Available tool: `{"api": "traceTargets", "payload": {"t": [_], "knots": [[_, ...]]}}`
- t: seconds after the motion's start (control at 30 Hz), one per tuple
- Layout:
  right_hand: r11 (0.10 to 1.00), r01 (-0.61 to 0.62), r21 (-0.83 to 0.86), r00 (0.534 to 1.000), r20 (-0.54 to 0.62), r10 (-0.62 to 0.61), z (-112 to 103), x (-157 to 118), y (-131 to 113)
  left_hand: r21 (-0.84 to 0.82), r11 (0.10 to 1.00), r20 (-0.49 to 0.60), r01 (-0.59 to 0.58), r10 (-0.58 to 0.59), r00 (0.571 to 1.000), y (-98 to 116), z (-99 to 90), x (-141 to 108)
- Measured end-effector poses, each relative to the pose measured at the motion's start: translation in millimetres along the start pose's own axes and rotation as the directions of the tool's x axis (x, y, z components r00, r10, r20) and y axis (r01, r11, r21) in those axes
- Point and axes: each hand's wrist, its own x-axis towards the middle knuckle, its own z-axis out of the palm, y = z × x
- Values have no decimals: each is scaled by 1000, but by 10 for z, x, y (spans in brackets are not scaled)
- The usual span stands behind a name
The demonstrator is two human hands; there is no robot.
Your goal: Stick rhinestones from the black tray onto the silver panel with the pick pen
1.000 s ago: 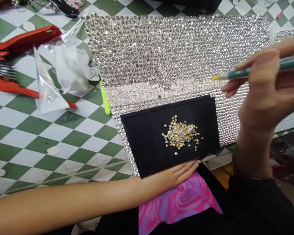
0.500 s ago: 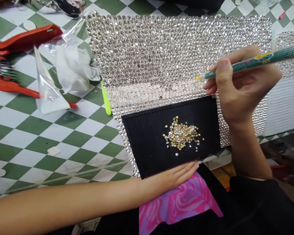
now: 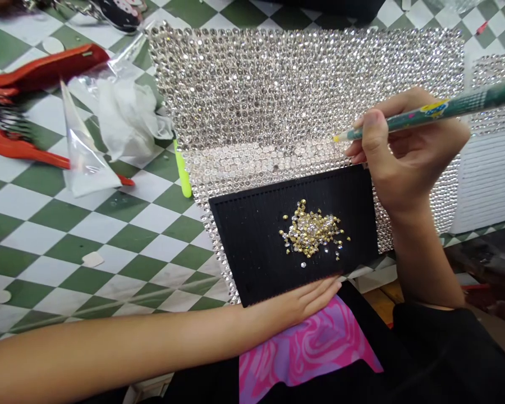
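My right hand is closed around a green pencil with a small yellow tip. That tip points down at a sheet of clear rhinestones, over a pale band without stones; whether it touches cannot be told. A black ridged tray lies over the sheet's near part. On it sits a loose pile of gold-backed rhinestones. My left hand lies flat along the tray's near edge, fingers stretched out and holding nothing.
Red-handled pliers, a clear plastic bag and crumpled white wrapping lie to the left on the checkered tabletop. A yellow-green stick pokes from beside the sheet. A white ribbed board is at the right.
My right hand has shifted slightly left and down with the pencil, whose tip now sits a little further left over the pale band. My left hand and the tray have stayed put.
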Motion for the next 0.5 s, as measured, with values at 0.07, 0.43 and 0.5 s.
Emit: {"api": "traceTargets", "payload": {"t": [0.07,0.43,0.5], "knots": [[999,8,33,1000,-29,-7,-8,11,-6,-24,1000,-8,4,-5,1000,-3,6,2],[992,122,36,980,152,-126,-276,-214,-412,-13,1000,15,-9,9,1000,-96,-84,16],[994,103,-28,958,271,-92,-284,-319,-481,-38,999,-13,13,-13,1000,-82,-72,25]]}}
